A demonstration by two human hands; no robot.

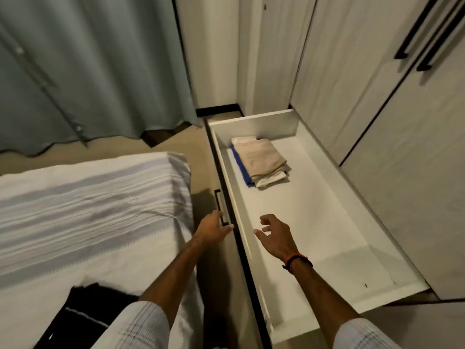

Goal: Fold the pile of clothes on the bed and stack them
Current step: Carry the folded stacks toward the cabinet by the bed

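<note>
Two hands: both reach toward an open drawer (314, 222) at 3 o'clock of the bed (88, 210).
Left hand (214, 227): fingers curl round the dark handle (221, 207) on the drawer front, at 12 o'clock of the forearm.
Right hand (274, 235): hovers over the drawer floor, fingers loosely spread, holding nothing.
Folded clothes (261, 162): small stack toward the drawer's far end, at 12 o'clock of the right hand and well apart from it; beige piece on top, blue and white edges showing beneath.
Drawer contents: only that stack is visible; the rest is bare white floor.
Dark garment (83, 313): lies on the bed at 7 o'clock of the frame; folded or not, cannot tell.
Handling, judged: soft, light, limp cloth that will sag and unfold if pinched at one corner.
Hold, judged: slide flat palms under the stack from both short sides.
Surroundings: curtain (88, 71) at 11 o'clock, wardrobe doors (377, 84) at 2 o'clock.
</note>
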